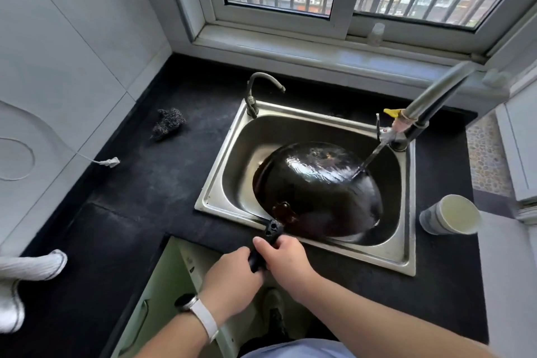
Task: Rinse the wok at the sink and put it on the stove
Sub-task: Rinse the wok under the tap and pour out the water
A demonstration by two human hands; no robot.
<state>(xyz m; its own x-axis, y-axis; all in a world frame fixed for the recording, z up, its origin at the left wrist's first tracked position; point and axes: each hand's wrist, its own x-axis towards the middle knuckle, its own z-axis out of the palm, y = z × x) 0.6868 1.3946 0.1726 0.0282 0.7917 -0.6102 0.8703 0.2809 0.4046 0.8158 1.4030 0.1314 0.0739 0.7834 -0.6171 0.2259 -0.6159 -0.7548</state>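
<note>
A black wok point(319, 186) is turned bottom-up and tilted inside the steel sink point(406, 253). Its wet underside shines. Water runs from the tap point(430, 99) at the sink's right rear in a thin stream onto the wok's right side. The wok's black handle point(271, 231) sticks out over the sink's front rim. My left hand point(232, 276) grips the handle's near end, and my right hand point(286, 256) grips it just ahead. A white-strapped watch sits on my left wrist. No stove is in view.
A second small faucet point(255, 90) stands at the sink's back left corner. A steel-wool scrubber point(168, 126) lies on the black counter point(145, 183) to the left. A paper cup point(450, 215) lies tipped at the sink's right. A window runs along the back.
</note>
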